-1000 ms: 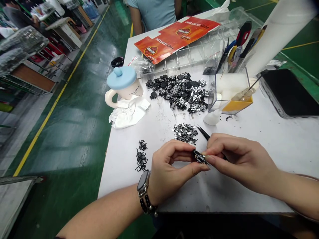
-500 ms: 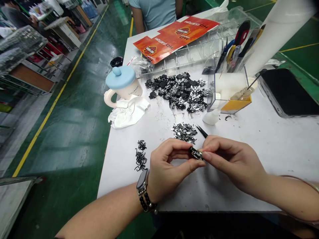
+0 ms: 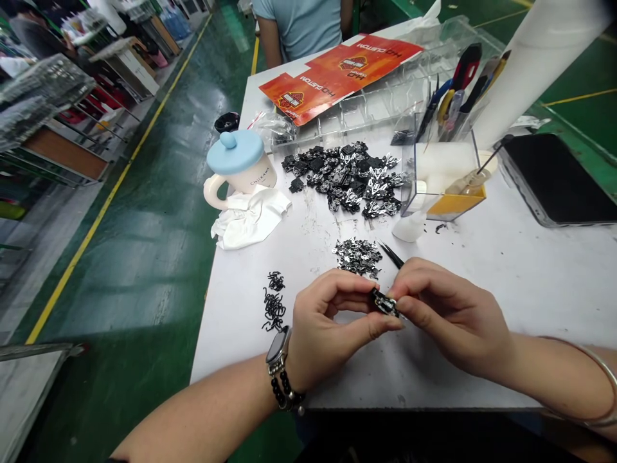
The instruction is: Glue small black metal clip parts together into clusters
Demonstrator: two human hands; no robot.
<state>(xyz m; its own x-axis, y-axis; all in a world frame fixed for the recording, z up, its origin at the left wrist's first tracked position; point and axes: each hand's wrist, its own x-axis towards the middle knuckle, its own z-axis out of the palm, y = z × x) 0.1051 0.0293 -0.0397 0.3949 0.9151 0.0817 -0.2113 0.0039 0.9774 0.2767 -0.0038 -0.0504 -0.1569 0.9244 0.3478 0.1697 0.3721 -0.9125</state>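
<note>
My left hand [image 3: 332, 328] and my right hand [image 3: 448, 312] meet over the white table [image 3: 530, 270], both pinching one small black and silver part [image 3: 384, 302]. Black tweezers [image 3: 391, 255] stick out from under my right hand, which also grips them. Just beyond my fingers lies a small heap of silver pieces [image 3: 357, 255]. A larger pile of black and silver parts [image 3: 347, 175] sits further back. A cluster of thin black clips [image 3: 273, 302] lies left of my left hand.
A mug with a blue lid [image 3: 238, 166] and a white cloth [image 3: 250, 215] stand at the left. A clear box [image 3: 446, 173], tools [image 3: 457, 83], a small white bottle [image 3: 409, 226], an orange carton [image 3: 337, 74] and a black tray [image 3: 559, 177] lie beyond. A person in a light blue shirt [image 3: 301, 26] stands at the far end.
Both hands stay pinched on the small part, shifting only slightly; the view has wobbled a little.
</note>
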